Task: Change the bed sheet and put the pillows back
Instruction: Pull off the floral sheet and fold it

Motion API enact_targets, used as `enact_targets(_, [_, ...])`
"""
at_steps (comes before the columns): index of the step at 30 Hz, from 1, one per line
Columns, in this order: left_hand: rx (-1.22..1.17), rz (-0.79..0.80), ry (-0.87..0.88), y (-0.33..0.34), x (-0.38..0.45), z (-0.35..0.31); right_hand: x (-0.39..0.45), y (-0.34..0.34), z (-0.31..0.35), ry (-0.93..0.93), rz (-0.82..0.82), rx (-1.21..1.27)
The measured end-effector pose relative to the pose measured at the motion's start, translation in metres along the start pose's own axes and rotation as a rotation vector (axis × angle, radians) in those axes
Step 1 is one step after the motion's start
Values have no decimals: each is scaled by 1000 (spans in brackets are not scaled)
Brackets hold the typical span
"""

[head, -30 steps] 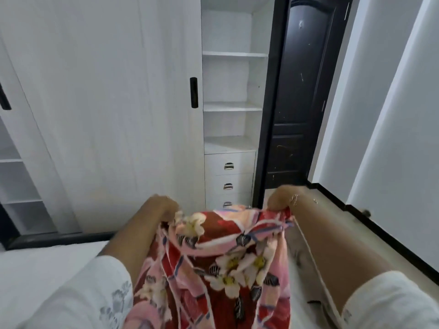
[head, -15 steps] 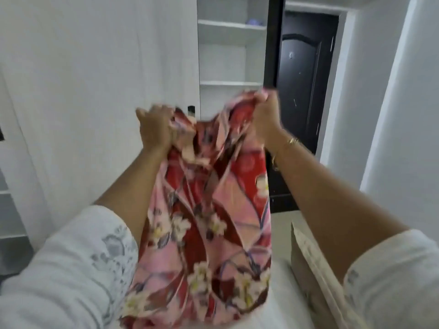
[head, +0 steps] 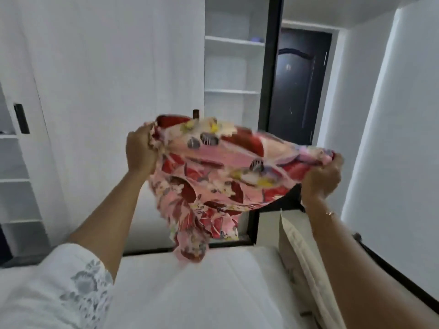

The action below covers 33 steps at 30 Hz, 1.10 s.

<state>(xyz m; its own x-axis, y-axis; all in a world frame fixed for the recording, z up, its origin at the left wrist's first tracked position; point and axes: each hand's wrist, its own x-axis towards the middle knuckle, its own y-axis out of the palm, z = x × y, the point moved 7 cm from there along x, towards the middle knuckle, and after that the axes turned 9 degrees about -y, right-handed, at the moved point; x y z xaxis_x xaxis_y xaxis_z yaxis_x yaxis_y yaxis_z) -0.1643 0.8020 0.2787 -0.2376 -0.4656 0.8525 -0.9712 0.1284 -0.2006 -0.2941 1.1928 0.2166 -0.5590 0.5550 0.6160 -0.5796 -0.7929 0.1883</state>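
Note:
A red and pink floral sheet (head: 221, 172) hangs in the air above the bare white mattress (head: 190, 288). My left hand (head: 140, 150) grips its left edge at chest height. My right hand (head: 323, 179) grips the opposite edge, further right and slightly lower. The cloth is stretched between both hands and billows, and a bunched tail of it dangles down to just above the mattress. A cream pillow (head: 301, 252) leans on edge along the mattress's right side, partly hidden by my right forearm.
A white wardrobe (head: 107, 79) with sliding doors stands straight ahead, with open shelves (head: 234, 67) in its middle. A dark door (head: 301, 86) is at the back right. A white wall (head: 399, 138) closes the right side, with a strip of floor beside the bed.
My hands, close together and raised half a second ago, have moved apart and spread the sheet wide. Before that they lifted the bunched sheet up from low over the bed.

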Motion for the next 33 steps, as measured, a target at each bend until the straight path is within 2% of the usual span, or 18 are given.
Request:
enact_targets(3, [94,205,-149,-7,-88,28,-60,-50,-48,59,145,-131])
enact_targets(6, [200,366,-246,-22,-191,54,-129,-105,-98,214,325,-248])
enact_targets(9, [345,493,-430,-57,-308,83,-202,-169,-158,344,522,-411])
enact_targets(12, [484,634,-549,-102,-420,104,-257,-240,-191,359,717,-570])
enact_targets(15, [592,755,-547,-151,-503,112,-303,-305,-202,371,785,-508])
enact_targets(18, [723,921,-480,-196,-572,121,-344,-364,-214,504,726,-391])
enact_targets(21, [760,1058,-393,-229,-616,122,-365,-410,-223,625,662,-436])
enact_targets(23, [750,1130,-366,-245,-634,121,-365,-428,-214,572,635,-574])
enact_targets(26, [737,1231,-358,-268,-660,125,-380,-444,-199,617,662,-723])
enact_targets(29, [762,1338,-457,-287,-672,122,-393,-453,-196,658,731,-832])
enact_targets(31, [734,1396,-544,-296,-671,124,-397,-453,-191,684,836,-874])
enact_targets(33, [695,1476,-467,-297,-670,120,-405,-456,-185,748,913,-855])
